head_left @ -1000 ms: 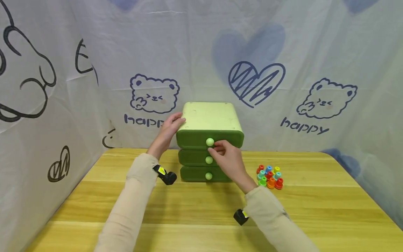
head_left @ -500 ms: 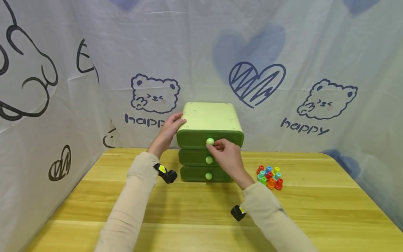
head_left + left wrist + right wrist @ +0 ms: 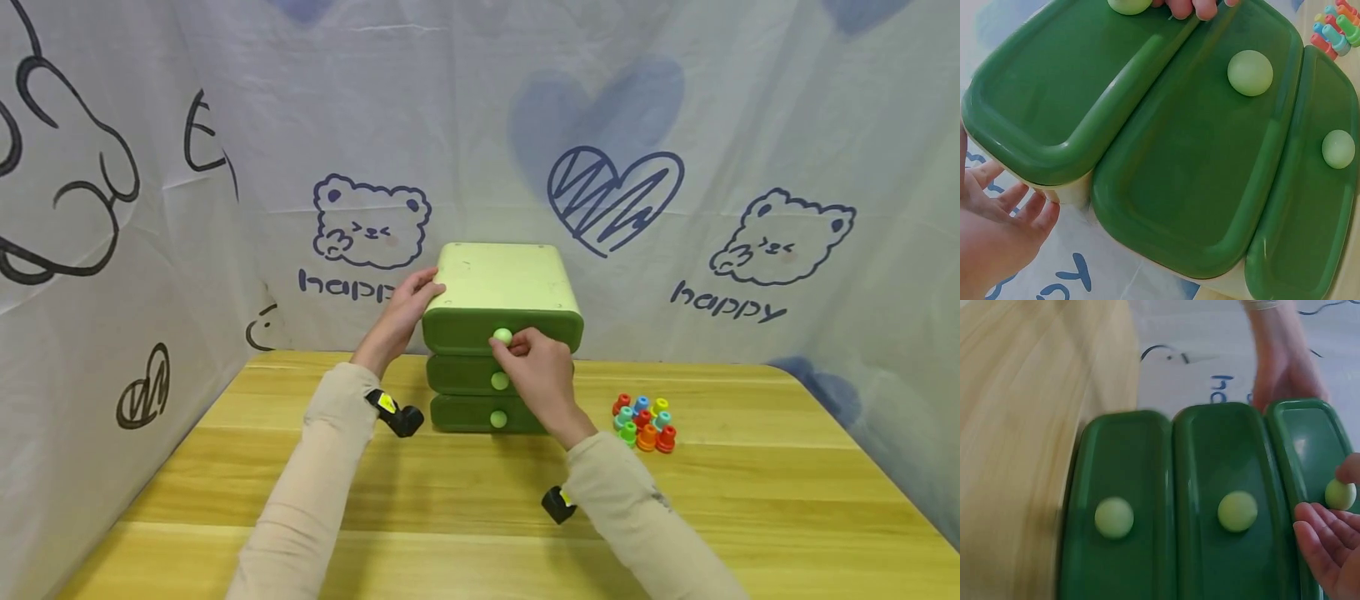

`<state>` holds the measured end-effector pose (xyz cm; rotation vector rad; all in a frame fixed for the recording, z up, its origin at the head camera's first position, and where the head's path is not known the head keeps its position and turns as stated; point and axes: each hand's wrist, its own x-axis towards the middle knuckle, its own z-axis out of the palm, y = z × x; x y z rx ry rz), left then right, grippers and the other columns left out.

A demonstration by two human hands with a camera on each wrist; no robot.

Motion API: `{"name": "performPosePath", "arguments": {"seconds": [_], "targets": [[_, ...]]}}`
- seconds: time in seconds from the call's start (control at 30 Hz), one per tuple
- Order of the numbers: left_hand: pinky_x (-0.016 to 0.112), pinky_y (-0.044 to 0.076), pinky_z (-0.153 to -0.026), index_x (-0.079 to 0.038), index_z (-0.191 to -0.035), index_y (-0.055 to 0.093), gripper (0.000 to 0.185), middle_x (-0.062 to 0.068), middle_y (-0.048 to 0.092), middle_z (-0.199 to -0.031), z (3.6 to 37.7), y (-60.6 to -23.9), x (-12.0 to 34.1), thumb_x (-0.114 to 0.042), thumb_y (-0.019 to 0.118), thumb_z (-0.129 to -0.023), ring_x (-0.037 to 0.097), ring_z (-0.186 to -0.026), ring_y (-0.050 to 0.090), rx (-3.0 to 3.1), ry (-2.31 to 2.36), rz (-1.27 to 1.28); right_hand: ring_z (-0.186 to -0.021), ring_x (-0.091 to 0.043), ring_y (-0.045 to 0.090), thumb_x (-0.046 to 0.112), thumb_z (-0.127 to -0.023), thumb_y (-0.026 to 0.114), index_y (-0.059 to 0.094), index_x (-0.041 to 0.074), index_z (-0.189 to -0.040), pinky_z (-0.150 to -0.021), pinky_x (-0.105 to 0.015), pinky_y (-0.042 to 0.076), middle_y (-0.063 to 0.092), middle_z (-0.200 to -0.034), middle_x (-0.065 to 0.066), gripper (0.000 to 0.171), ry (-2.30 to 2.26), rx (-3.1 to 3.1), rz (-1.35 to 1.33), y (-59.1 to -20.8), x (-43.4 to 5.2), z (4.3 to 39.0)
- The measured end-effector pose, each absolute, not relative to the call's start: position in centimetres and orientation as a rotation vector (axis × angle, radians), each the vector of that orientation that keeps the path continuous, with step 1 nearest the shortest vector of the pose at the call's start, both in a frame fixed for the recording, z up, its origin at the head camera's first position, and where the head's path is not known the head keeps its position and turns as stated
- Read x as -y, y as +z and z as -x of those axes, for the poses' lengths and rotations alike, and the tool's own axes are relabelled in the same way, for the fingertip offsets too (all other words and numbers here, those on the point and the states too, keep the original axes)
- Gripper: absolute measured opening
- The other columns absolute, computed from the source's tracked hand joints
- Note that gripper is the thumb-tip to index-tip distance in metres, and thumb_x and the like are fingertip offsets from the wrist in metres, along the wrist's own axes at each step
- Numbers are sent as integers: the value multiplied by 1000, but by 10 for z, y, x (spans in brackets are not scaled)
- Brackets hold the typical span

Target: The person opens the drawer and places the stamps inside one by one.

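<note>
Head view: behind and above the fingers (image 3: 430, 291), facing forward-down, farthest back. Wrist views: close behind the fingers, facing green drawer fronts (image 3: 1179, 162), rolled sideways; both share all three.

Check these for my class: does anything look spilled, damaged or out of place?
Nothing much stands out: the green drawer cabinet stands upright, and the colourful pegs stand grouped on the table. Faint marks interrupt the cabinet's pale top, but are too small to identify.
</note>
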<state>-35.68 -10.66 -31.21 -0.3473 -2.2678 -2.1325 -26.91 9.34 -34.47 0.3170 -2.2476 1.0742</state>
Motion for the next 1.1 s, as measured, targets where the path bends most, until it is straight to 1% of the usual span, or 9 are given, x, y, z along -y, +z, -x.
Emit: {"name": "performPosePath", "arguments": {"seconds": [0.2,0.5,0.8,1.1], "targets": [[38,32,-110,-2,-148,33,56,17,36,-146,357,-311,108,-20,51,-98,28,-131,37,2290,-2150,347,-59,-18,63,23,-84,72,68,4,-77,-53,-33,52,67,-67,-5,21,990,2211,-362,-348,-93,271],[39,35,-109,-6,-149,34,58,15,36,-147,355,-308,110,-21,53,-97,27,-131,37,2320,-2159,307,-58,-18,61,22,-82,72,66,5,-74,-54,-33,51,66,-65,-4,20,973,2193,-382,-350,-94,271],[39,29,-112,-8,-150,32,58,12,31,-152,357,-307,112,-21,54,-99,25,-138,30,2300,-2224,328,-56,-17,61,20,-82,73,65,4,-72,-55,-32,52,64,-63,-4,21,982,2163,-418,-350,-95,265],[39,28,-113,-8,-150,32,58,11,31,-152,355,-308,113,-22,54,-99,24,-139,29,2320,-2218,331,-58,-15,62,17,-83,75,66,2,-76,-54,-28,53,66,-66,-5,18,1091,2105,-433,-355,-94,255]]}}
